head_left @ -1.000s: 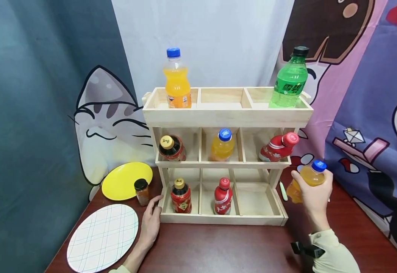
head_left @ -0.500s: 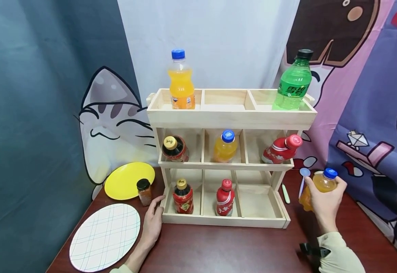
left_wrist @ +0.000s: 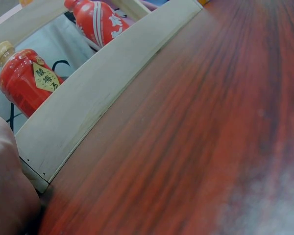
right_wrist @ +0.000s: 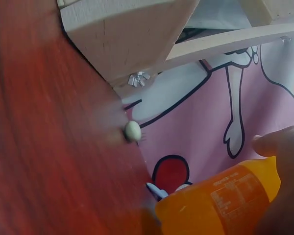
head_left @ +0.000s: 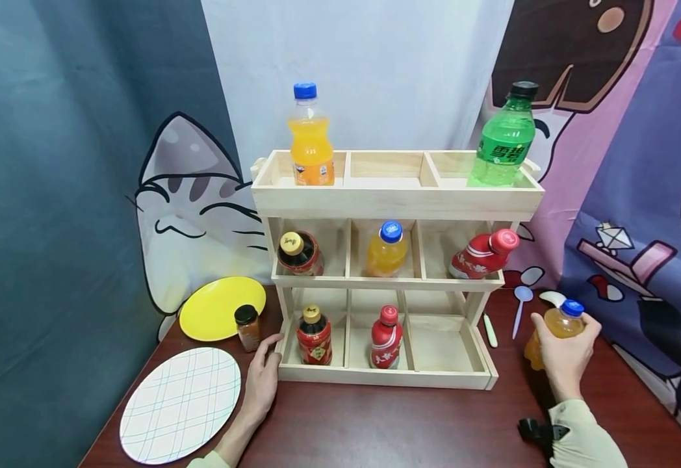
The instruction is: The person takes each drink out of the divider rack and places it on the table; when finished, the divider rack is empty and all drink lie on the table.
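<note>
In the head view my right hand (head_left: 568, 354) grips a bottle of orange drink (head_left: 561, 322) with a blue cap, over the table's right side. The right wrist view shows the bottle's orange label (right_wrist: 237, 196) beside the blurred hand; whether its base touches the table I cannot tell. My left hand (head_left: 261, 380) rests against the lower left corner of a three-tier wooden rack (head_left: 399, 205). Its bottom tier holds a red bottle with a gold cap (head_left: 314, 341) on the left and a red bottle with a red cap (head_left: 386, 341) in the middle.
Upper tiers hold an orange drink bottle (head_left: 311, 146), a green bottle (head_left: 504, 143) and several others. Left of the rack are a yellow plate (head_left: 214, 312), a checked plate (head_left: 179, 403) and a spice jar (head_left: 247, 328). A blue spoon (head_left: 519, 309) and pale-green-handled utensil (head_left: 489, 331) lie right.
My right hand has carried the orange drink bottle rightward and lower, away from the rack, uncovering the blue spoon. The left hand stays at the rack's corner. The head view shifted slightly.
</note>
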